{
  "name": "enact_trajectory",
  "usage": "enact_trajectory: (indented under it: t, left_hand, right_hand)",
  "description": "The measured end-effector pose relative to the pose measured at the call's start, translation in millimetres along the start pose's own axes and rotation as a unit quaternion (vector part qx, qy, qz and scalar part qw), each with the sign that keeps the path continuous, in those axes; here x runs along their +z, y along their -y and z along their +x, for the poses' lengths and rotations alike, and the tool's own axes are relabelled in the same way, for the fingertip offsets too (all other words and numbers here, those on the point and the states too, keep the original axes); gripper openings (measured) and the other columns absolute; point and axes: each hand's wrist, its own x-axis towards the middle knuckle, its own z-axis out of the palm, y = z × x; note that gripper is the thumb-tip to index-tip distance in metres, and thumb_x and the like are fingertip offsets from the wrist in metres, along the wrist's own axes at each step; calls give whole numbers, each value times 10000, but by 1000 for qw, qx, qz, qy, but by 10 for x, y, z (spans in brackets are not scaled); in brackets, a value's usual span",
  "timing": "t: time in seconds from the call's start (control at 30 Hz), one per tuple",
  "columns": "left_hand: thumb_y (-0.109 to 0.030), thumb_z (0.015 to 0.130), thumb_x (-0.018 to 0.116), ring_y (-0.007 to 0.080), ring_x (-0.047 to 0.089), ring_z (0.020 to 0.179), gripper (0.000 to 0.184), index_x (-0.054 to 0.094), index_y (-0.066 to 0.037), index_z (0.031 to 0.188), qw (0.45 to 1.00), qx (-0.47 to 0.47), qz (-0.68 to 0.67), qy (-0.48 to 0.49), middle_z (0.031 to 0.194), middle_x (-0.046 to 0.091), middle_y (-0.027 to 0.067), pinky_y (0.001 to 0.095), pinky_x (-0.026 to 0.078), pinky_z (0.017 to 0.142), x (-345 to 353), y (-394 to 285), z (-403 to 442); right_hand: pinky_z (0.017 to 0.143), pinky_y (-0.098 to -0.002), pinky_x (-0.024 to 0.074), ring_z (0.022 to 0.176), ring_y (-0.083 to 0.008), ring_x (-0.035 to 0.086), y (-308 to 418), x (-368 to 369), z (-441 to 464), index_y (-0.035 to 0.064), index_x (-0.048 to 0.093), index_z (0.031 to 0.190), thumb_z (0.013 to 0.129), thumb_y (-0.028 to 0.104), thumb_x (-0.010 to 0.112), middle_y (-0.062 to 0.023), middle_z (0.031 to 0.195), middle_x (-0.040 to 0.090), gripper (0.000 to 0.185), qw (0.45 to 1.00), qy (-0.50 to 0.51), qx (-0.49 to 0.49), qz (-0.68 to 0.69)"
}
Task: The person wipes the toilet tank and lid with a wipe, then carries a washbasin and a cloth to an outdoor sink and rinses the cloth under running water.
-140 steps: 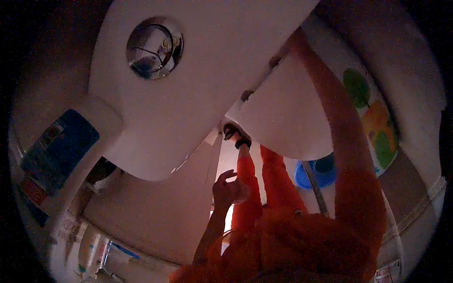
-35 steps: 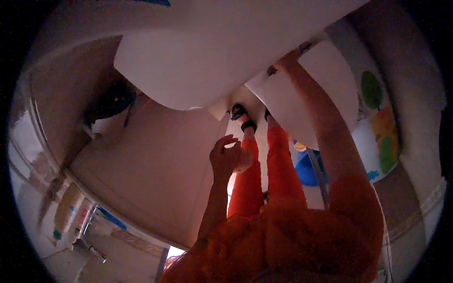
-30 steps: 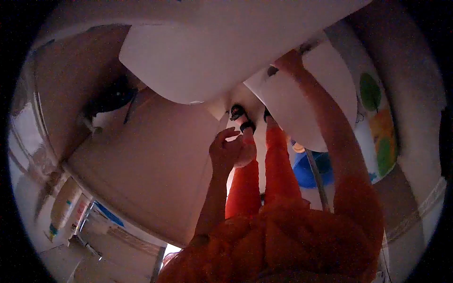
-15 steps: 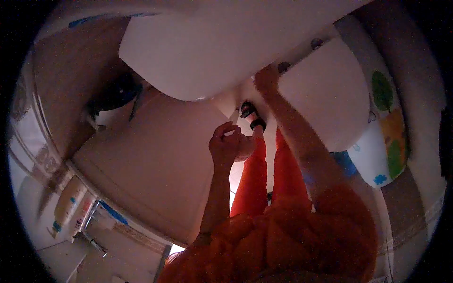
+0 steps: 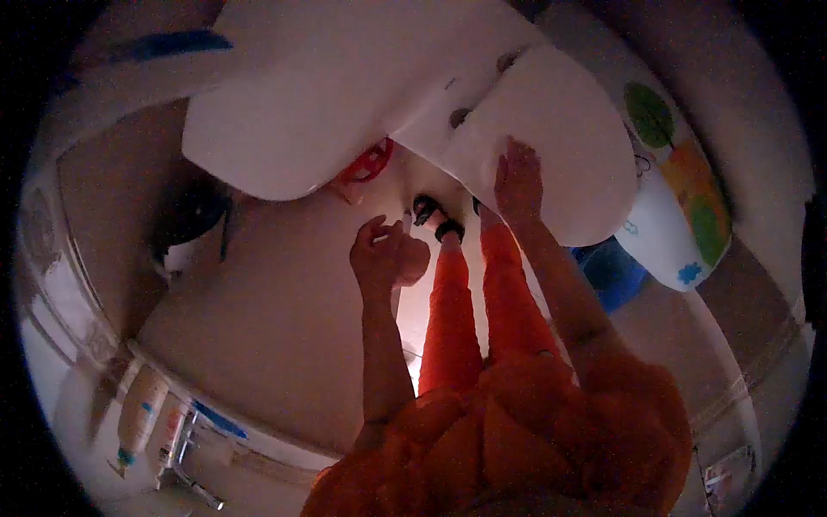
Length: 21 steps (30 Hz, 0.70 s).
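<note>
White toilet lid, orange-red trousers

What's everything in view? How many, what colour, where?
Large smooth fixture: one, white, top
Rounded smooth lid: one, white, upper right
Patterned rounded board: one, multicoloured, right
Partly hidden item: one, blue, below lid
Openwork item: one, red, beside fixture
Rounded shape: one, dark, left
Slim bottle: one, pale, lower left
Metal bar: one, silvery, lower left
Long strip: one, blue, upper left
Rounded object: one, pale, centre
Strapped sandals: two, black, centre
Fabric top and trousers: one each, orange, bottom
Left hand: one, bare, holding rounded object
Right hand: one, bare, over lid
</note>
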Motion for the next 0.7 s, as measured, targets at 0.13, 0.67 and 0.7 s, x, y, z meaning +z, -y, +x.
enact_trajectory:
  t: [0.13,0.67,0.7]
  left_hand:
    - [-218,725,685,167,573,755,334,586,-53,998,994,7,112,2,804,613,46,289,466,685,224,61,31]
    - [-169,745,663,177,565,705,292,573,-14,975,970,-116,-184,109,811,598,99,299,484,635,714,-19,-214]
    - [-175,745,664,176,567,709,296,573,-14,976,967,-147,-180,103,805,601,96,299,480,638,758,-75,-206]
  right_hand:
    - [995,-405,248,1218,-326,303,-89,364,-11,5,342,1266,819,269,488,-138,1316,335,539,999,-23,2,45]
    - [1015,-406,245,1191,-243,368,-1015,469,259,112,461,1195,813,213,487,-106,1288,401,396,977,130,-112,123]
    - [1010,-409,249,1188,-237,371,-939,342,322,118,463,1192,809,219,494,-92,1284,407,396,963,209,-125,118]
